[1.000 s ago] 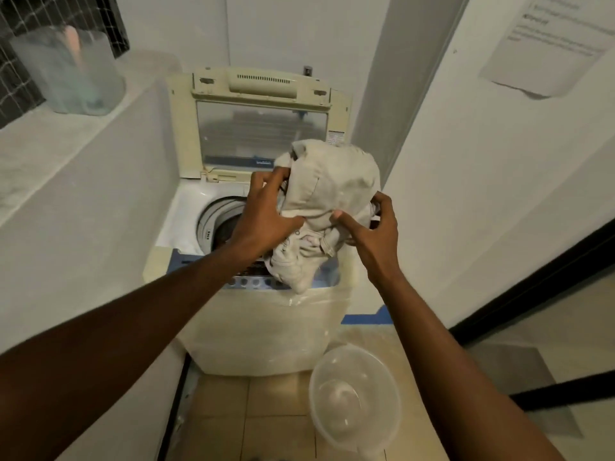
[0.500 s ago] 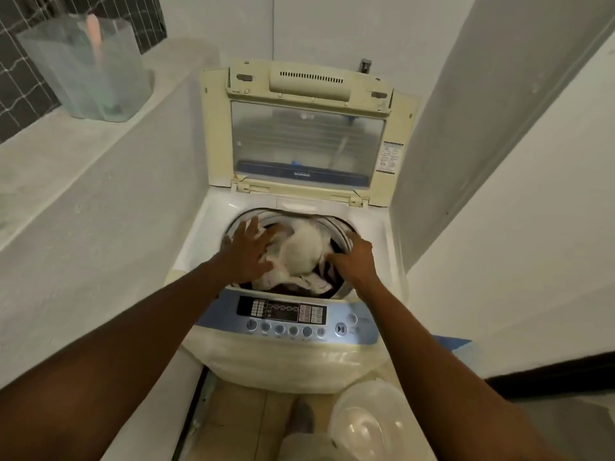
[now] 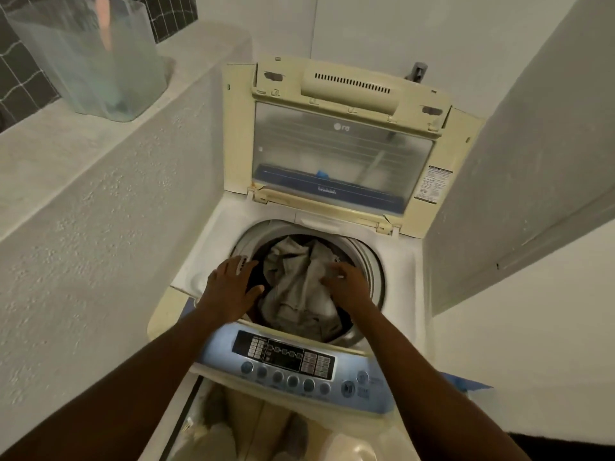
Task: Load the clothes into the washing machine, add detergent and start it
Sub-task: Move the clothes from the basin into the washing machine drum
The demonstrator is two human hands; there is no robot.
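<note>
Now, beige garment (image 3: 301,287) bunched in drum (image 3: 372,261), between both hands — left hand (image 3: 231,289) spread on rim, right hand (image 3: 347,282) pressing cloth, nearer, fingers loosely curled.

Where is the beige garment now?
In the head view, the garment lies in the washer's drum, between the left hand and right hand, below the open lid.

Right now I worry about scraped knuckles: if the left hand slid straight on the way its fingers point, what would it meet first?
Probably the pale clothes heaped in the drum, just past the left hand; its fingers point across the opening. Depth is unclear.
</note>
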